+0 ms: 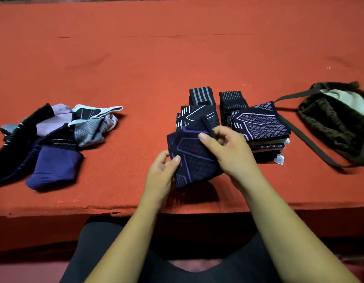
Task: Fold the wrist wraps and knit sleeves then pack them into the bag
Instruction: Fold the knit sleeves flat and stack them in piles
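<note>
Both hands hold a folded dark knit sleeve with purple lines just above the table's near edge. My left hand grips its lower left side. My right hand pinches its upper right corner. Behind it lies a folded sleeve with white lines. Two folded striped wrist wraps sit further back. To the right is a stack of folded sleeves. A loose pile of unfolded sleeves and wraps lies at the left. The dark bag lies at the right, mouth open.
The red cloth-covered table stretches far back. The bag's long strap runs across the cloth between the stack and the bag. My lap in dark clothing shows below the table edge.
</note>
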A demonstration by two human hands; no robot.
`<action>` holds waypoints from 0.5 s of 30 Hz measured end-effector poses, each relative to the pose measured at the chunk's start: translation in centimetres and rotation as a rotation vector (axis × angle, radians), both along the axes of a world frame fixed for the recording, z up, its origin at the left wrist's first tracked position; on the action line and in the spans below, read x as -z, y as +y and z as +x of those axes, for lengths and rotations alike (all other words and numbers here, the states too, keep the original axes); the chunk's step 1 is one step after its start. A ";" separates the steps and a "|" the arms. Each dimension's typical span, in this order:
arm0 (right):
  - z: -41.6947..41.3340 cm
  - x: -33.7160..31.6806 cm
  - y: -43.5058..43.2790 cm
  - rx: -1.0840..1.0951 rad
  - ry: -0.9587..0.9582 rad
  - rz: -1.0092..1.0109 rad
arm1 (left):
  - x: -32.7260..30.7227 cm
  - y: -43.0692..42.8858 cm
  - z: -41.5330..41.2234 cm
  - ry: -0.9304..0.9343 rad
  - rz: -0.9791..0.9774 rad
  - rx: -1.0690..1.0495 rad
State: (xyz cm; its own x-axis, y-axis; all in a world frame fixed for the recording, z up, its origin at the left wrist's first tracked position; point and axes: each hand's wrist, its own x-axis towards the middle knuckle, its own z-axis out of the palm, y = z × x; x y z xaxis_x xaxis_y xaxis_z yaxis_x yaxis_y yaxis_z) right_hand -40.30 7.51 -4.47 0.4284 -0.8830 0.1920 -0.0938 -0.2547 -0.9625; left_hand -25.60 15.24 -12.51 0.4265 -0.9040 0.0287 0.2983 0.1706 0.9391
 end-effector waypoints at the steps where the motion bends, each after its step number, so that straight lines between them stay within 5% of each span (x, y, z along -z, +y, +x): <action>1: 0.0 0.0 -0.5 0.056 0.014 0.001 | -0.9 -0.5 0.0 -0.006 -0.011 -0.020; 15: 4.0 -0.9 -11.5 0.371 0.355 -0.054 | -7.4 -11.9 5.0 -0.713 0.310 -0.136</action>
State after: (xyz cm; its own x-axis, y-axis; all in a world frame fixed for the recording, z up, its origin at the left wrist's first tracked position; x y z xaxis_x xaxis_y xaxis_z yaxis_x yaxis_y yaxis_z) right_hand -36.31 -3.95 -3.60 0.1353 -0.9807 0.1410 -0.5055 -0.1907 -0.8415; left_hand -20.60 3.38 -5.16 0.5075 -0.8567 0.0925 -0.3987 -0.1382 0.9066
